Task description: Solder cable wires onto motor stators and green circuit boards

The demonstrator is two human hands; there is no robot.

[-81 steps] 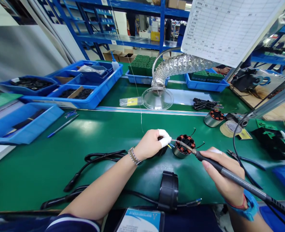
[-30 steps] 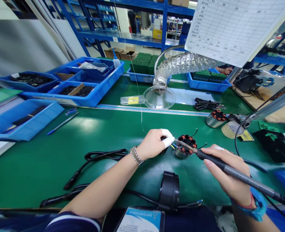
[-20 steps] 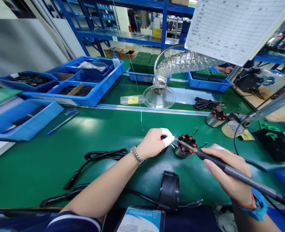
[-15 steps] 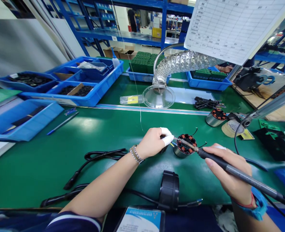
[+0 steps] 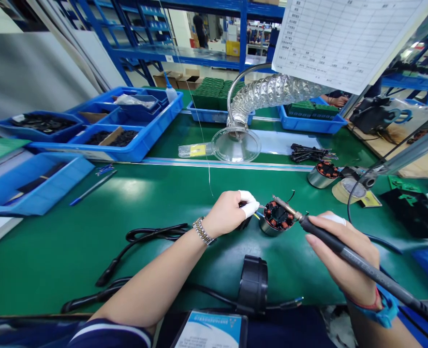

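Observation:
My right hand (image 5: 344, 256) grips a soldering iron (image 5: 330, 241) by its dark handle, its metal tip raised over the far rim of a motor stator (image 5: 278, 218). Copper windings ring the top of that stator, which stands upright on the green mat. At its left side my left hand (image 5: 231, 210), with white covers on the fingertips, pinches a thin wire (image 5: 261, 206). Blue and yellow wires show just below the pinch. A dark part under the left hand is mostly hidden. Closer to me a black round housing (image 5: 253, 284) lies on its side with a cable through it.
A funnel-shaped fume hood (image 5: 236, 144) on a foil duct hangs behind the stator. Solder wire (image 5: 209, 176) dangles left of it. A second stator (image 5: 323, 174) and a tape roll (image 5: 349, 191) stand right. Blue bins (image 5: 141, 150) and black cables (image 5: 155, 234) lie left.
The soldering iron's tip has lifted from the wire at my left fingertips and moved slightly up and right. My left hand still pinches in nearly the same place.

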